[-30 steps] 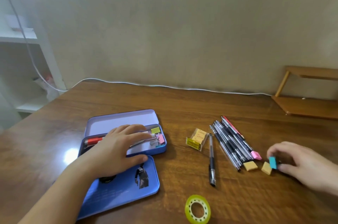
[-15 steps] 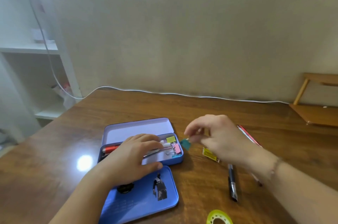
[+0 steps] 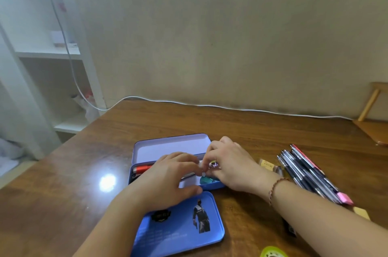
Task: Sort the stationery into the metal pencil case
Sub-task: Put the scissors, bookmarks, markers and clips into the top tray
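The blue metal pencil case (image 3: 172, 143) lies open in the middle of the wooden table, and its blue lid (image 3: 180, 225) with a printed figure lies in front of it. My left hand (image 3: 168, 177) rests over the case, thumb on its front wall, holding it. A red marker (image 3: 142, 169) shows at the case's left end. My right hand (image 3: 231, 164) reaches over the right end, fingertips pinched on a teal binder clip (image 3: 205, 180) inside the case. Other clips there are hidden by my fingers.
A bundle of pens (image 3: 304, 170) lies to the right with a pink clip (image 3: 345, 198) and a tan clip (image 3: 361, 213) at its near end. A small yellow box (image 3: 266, 164) sits beside my right wrist. A yellow-green tape roll (image 3: 273, 253) is at the bottom edge.
My right hand picked the teal clip up from beside the pens, carried it left and brought it down into the case's right end. My left hand stayed on the case.
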Demonstrator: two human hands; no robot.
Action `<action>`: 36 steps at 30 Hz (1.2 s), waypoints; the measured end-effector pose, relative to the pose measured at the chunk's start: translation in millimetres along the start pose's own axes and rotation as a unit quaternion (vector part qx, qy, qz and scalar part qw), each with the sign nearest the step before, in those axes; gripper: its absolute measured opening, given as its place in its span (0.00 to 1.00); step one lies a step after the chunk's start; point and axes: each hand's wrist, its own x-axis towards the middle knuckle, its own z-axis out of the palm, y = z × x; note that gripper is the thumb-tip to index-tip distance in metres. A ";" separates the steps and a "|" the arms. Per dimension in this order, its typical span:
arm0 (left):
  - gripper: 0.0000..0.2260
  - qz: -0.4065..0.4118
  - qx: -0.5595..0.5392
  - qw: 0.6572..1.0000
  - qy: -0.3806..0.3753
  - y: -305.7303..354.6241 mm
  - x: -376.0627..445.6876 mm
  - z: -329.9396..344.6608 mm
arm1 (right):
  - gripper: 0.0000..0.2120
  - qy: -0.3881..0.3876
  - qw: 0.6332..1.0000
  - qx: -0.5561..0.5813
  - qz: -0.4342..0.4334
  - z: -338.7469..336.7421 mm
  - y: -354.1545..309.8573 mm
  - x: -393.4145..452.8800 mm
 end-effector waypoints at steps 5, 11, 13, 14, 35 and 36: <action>0.15 0.001 0.007 1.000 -0.007 2.2 -0.4 -1.4 | 0.04 0.034 0.999 0.006 0.007 -3.6 3.8 -5.3; 0.18 -0.009 0.014 1.000 -0.017 4.9 -1.4 -3.2 | 0.03 0.111 0.993 0.027 -0.025 -30.3 16.5 -40.0; 0.19 -0.008 0.008 1.000 -0.015 5.2 -2.8 -5.4 | 0.03 0.124 0.992 0.037 -0.009 -44.4 25.8 -68.1; 0.20 -0.006 0.008 1.000 -0.013 5.4 -4.0 -6.7 | 0.03 0.125 0.991 0.038 0.003 -50.5 30.8 -84.1; 0.12 0.068 0.103 0.992 -0.006 113.4 90.5 37.7 | 0.09 0.165 0.969 0.007 0.182 -59.2 106.9 -173.9; 0.10 0.062 0.111 0.992 -0.010 116.3 94.8 40.6 | 0.10 0.171 0.971 0.010 0.165 -57.0 103.7 -172.8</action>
